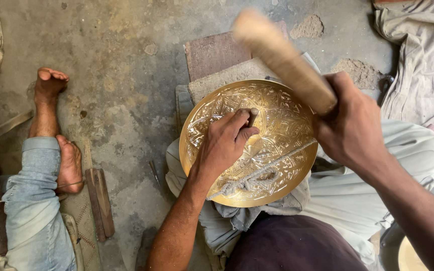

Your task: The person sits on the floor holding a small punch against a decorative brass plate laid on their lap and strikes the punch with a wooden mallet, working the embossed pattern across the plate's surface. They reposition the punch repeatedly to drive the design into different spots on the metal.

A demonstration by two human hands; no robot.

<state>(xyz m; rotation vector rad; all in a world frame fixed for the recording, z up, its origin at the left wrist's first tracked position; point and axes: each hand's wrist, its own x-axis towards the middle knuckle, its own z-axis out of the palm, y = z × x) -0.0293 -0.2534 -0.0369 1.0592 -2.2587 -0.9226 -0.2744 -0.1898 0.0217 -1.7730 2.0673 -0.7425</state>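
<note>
- Brass plate [277,165] is the centre of everything here: round, gold-coloured, engraved all over with fine patterns, lying tilted on the person's lap over pale cloth.
- Left hand [224,143] rests right on the plate, about mid-face, fingers curled tight together and pinching a short dark metal punch [252,116] that stands with its tip on the engraved surface.
- Right hand [350,128] hovers over the plate's right rim, fingers wrapped in a closed fist around a wooden mallet [277,57]; the mallet head sticks up past the plate's top edge and is blurry.
- A twisted cord [257,175] runs across the lower half of the plate.
- Just behind the plate's top edge there's a grey pad [227,75] and a reddish brick [212,52] on the concrete floor [121,60].
- Well left of the plate, another person's bare feet [59,130] and a light denim trouser leg [33,200], with a wooden strip [100,200] beside them.
- Far right of the plate, crumpled beige cloth [423,55].
</note>
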